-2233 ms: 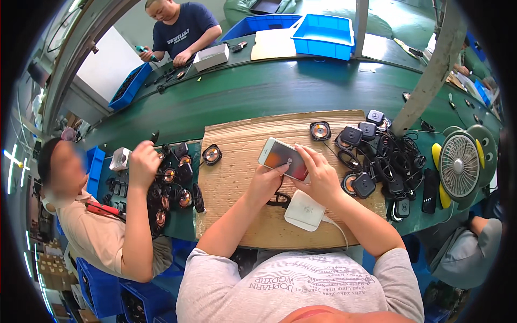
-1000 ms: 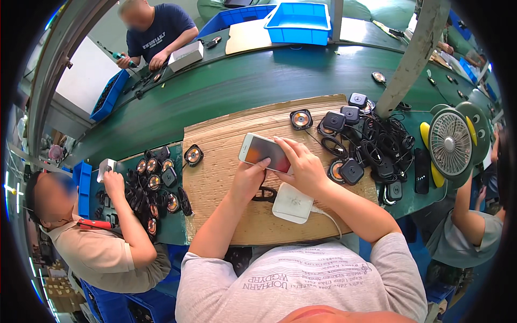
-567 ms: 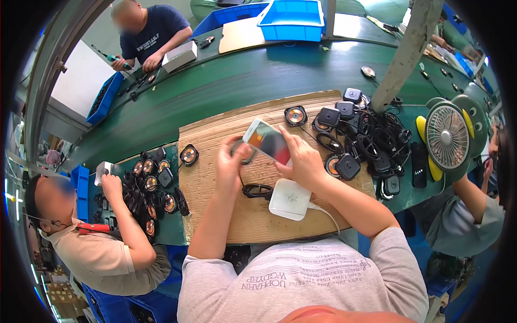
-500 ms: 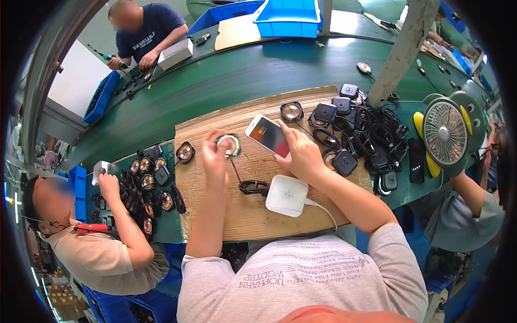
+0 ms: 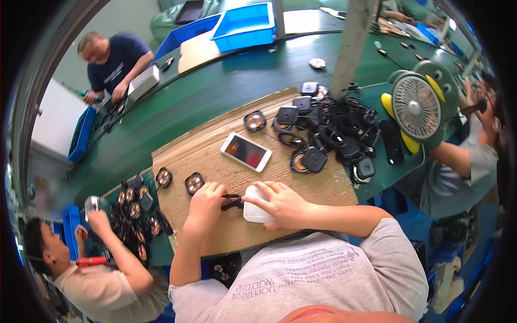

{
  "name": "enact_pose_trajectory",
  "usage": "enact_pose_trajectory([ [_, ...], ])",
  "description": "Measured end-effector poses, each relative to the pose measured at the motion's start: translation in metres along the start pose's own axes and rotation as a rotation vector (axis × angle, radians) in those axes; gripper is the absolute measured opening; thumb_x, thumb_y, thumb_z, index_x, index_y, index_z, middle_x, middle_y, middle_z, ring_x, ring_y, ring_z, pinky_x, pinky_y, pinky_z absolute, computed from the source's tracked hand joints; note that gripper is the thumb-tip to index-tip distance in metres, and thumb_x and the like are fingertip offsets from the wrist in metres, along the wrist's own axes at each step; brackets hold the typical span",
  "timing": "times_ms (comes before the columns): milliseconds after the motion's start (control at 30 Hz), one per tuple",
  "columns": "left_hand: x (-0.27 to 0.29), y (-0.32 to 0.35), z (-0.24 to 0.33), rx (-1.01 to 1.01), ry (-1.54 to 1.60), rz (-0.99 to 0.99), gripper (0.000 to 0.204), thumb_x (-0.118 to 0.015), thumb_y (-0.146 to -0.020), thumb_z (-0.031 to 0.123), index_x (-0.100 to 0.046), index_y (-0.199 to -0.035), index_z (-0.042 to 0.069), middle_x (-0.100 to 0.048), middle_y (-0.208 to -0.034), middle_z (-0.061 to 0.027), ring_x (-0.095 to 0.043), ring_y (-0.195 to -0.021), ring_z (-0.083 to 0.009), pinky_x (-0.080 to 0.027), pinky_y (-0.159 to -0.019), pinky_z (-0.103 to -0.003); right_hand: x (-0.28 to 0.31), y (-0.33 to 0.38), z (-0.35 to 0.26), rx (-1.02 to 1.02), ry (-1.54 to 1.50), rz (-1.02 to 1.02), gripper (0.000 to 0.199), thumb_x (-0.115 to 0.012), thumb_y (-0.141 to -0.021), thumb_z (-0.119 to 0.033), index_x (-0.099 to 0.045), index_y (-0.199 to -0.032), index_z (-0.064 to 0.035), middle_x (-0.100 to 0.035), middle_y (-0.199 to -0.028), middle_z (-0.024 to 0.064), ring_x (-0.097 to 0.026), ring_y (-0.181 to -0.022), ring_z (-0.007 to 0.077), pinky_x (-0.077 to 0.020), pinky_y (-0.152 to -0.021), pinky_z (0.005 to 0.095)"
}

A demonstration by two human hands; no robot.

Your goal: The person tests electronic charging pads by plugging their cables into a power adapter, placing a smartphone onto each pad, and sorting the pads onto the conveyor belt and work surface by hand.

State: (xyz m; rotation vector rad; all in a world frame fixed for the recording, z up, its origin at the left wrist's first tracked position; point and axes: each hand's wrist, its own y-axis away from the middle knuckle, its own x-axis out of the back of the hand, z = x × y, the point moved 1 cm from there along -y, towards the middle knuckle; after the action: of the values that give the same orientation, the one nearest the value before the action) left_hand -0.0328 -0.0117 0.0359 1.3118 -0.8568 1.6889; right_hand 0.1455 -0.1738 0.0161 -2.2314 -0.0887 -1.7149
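The bare right hand hides from me the right side of the white, rounded plastic box.

The left forearm points between twelve and one o'clock, its left hand back-up with bent fingers, their grip unclear. The right elbow swings wide, and the right forearm points just past nine; the right hand grasps, back-up. Nine o'clock from it, well apart, is the left.
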Motion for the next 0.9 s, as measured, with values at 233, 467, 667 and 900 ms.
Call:
enact_pose_trajectory([
  [233,0.062,0.029,-0.05,0.387,-0.245,0.528,0.017,-0.055,-0.081,-0.001,-0.057,-0.097,0.004,-0.057,-0.093,-0.0091,-0.054,-0.085,-0.0273,-0.044,-0.078,-0.036,0.0,0.011,0.01,-0.116,-0.218,0.194,0.088,-0.076,-0.062,-0.034,-0.038,-0.14,-0.0182,-0.042,-0.132,0.0246,-0.048,-0.113,0.0378,-0.0402,-0.096,0.0445],
  [467,0.075,0.067,-0.119,0.658,-0.09,0.765,0.014,-0.057,-0.083,-0.001,-0.056,-0.096,0.005,-0.056,-0.091,-0.0075,-0.055,-0.079,-0.0239,-0.045,-0.074,-0.036,0.017,-0.001,0.008,-0.082,-0.266,0.14,0.089,-0.078,-0.06,-0.031,-0.039,-0.139,-0.0177,-0.042,-0.133,0.024,-0.048,-0.113,0.0384,-0.0402,-0.097,0.0444],
  [667,0.067,0.041,-0.074,0.125,0.487,0.538,0.012,-0.069,-0.076,-0.001,-0.062,-0.085,0.005,-0.059,-0.107,-0.0075,-0.057,-0.103,-0.0256,-0.044,-0.092,-0.036,0.013,-0.002,0.015,-0.174,-0.363,0.274,0.09,-0.079,-0.057,-0.025,-0.04,-0.138,-0.0169,-0.042,-0.135,0.0227,-0.048,-0.114,0.0387,-0.0413,-0.098,0.0441],
  [900,0.023,-0.007,-0.003,-0.067,0.799,0.129,0.019,-0.068,-0.074,-0.004,-0.06,-0.087,0.006,-0.062,-0.117,-0.0119,-0.057,-0.109,-0.0272,-0.045,-0.093,-0.038,0.009,-0.009,0.008,-0.174,-0.423,0.273,0.091,-0.079,-0.057,-0.023,-0.038,-0.138,-0.0166,-0.042,-0.136,0.0213,-0.048,-0.116,0.0384,-0.0425,-0.098,0.044],
])
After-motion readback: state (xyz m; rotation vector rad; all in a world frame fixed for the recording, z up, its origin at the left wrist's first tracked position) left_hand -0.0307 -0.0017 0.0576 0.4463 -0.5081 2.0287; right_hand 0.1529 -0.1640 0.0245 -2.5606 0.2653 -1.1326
